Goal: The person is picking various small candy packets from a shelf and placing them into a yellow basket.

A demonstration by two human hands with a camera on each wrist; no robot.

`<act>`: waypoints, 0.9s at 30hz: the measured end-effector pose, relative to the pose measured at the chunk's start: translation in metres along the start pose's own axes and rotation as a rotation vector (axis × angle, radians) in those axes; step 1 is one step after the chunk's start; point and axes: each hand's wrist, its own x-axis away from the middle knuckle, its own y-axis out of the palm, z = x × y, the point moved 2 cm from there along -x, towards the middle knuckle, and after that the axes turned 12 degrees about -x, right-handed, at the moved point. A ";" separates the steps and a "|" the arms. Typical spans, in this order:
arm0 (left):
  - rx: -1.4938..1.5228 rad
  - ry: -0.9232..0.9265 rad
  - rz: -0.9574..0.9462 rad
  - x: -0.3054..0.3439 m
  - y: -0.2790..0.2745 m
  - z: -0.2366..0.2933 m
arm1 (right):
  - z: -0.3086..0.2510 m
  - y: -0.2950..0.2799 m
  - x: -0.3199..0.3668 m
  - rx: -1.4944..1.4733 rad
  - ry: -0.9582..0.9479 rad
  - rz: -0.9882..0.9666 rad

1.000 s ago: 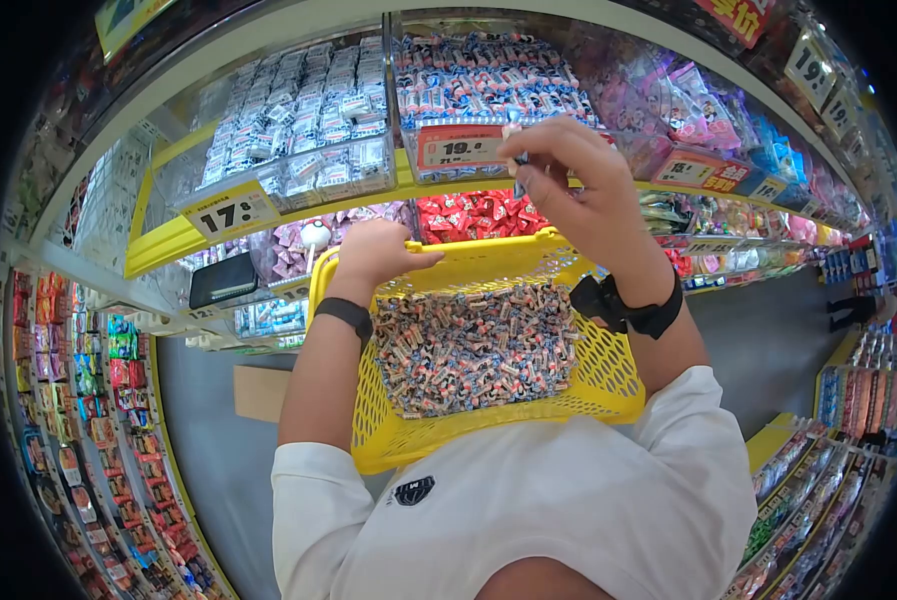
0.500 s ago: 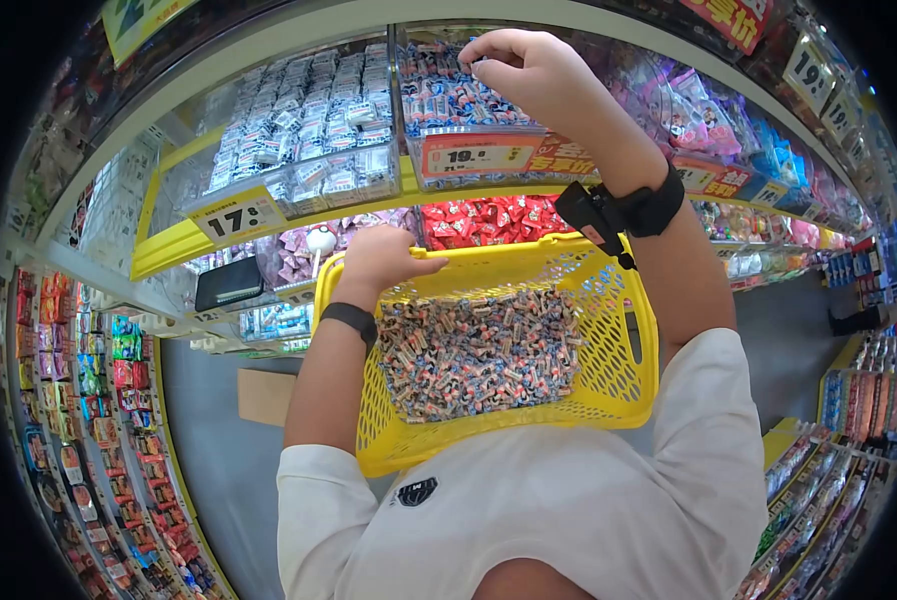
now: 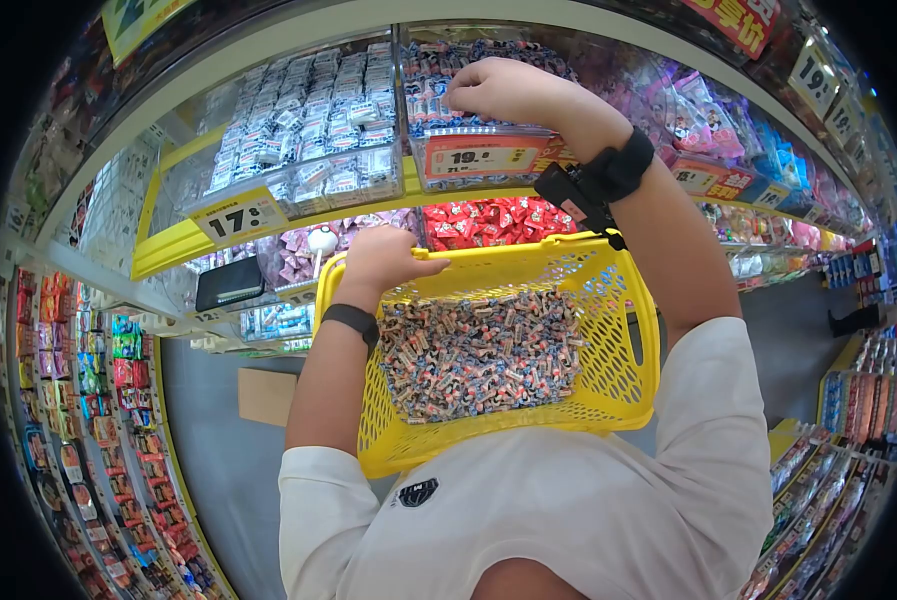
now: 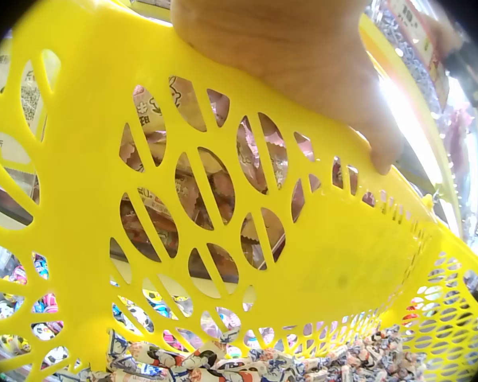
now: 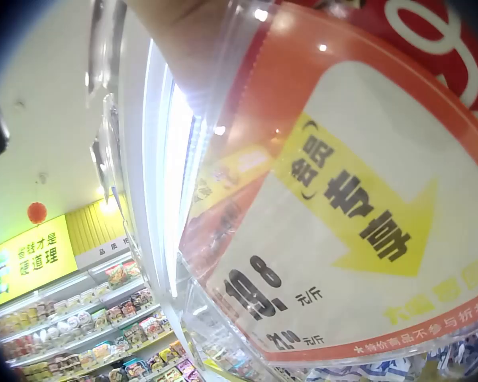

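Note:
A yellow shopping basket [image 3: 608,390] hangs against the person's front, its floor covered with small wrapped candies [image 3: 478,355]. The left hand [image 3: 383,262] grips its far rim, thumb lying along the inside; the left wrist view shows this hand [image 4: 303,72] over the perforated wall [image 4: 334,247]. Reaching into a clear bin of blue-and-white wrapped candies [image 3: 428,95] is the right hand [image 3: 513,95], its bent fingers pointing down into the candies. I cannot tell whether it holds any. A price label [image 5: 342,199] fills much of the right wrist view, hiding most of that hand.
To the left stands a bin of white-and-blue packets [image 3: 308,115] with a yellow price tag [image 3: 238,215]. Red-wrapped sweets [image 3: 493,222] lie on the shelf below. A black phone-like object [image 3: 230,284] lies left of the basket. A cardboard box [image 3: 266,396] rests on the floor.
The right hand, pinching a wrapped candy a second ago, moved up and forward into the bin and then slightly lower. The left hand kept hold of the basket.

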 end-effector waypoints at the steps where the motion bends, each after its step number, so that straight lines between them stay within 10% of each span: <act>1: -0.004 0.000 -0.002 0.000 0.000 0.000 | -0.001 0.000 0.001 -0.021 0.007 0.004; 16: 0.001 -0.007 -0.013 -0.001 0.002 -0.001 | 0.001 -0.011 0.009 -0.108 -0.103 0.274; 27: 0.006 -0.014 -0.033 -0.002 0.002 -0.001 | -0.036 0.004 0.097 -0.084 -0.661 0.478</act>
